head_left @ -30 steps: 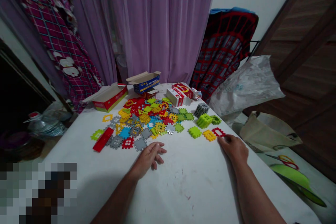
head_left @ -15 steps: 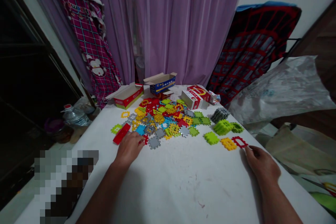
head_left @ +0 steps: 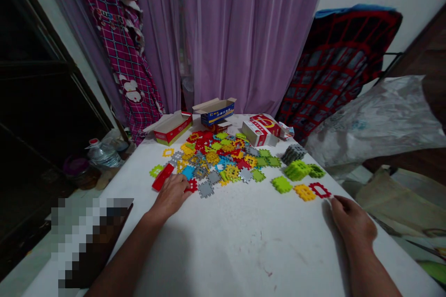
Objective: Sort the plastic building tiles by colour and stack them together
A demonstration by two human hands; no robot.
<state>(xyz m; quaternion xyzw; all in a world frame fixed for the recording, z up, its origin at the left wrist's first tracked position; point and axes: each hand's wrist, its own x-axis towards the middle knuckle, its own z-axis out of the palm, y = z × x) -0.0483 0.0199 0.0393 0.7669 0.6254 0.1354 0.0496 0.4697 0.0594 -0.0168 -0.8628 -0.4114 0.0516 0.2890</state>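
My left hand rests at the near left edge of a heap of toothed plastic building tiles. Its fingers are bent and closed on a small red tile, which they partly hide. Just beyond the wrist lies a red block-like piece, and a grey tile sits to the right. On the table's right side, my right hand has its fingers curled together, with nothing visible in them. Its fingertips are just off the corner of a red frame-shaped tile, which lies flat beside a yellow tile.
Green tiles and a grey stack stand at the right. Open boxes line the back: red-green, blue, red-white. A dark flat object, partly pixelated, lies at the left edge of the white table.
The right hand has drawn slightly away from the red frame-shaped tile, which stays flat. The left fingers have shifted a little, showing more of the small red tile. The view has moved slightly.
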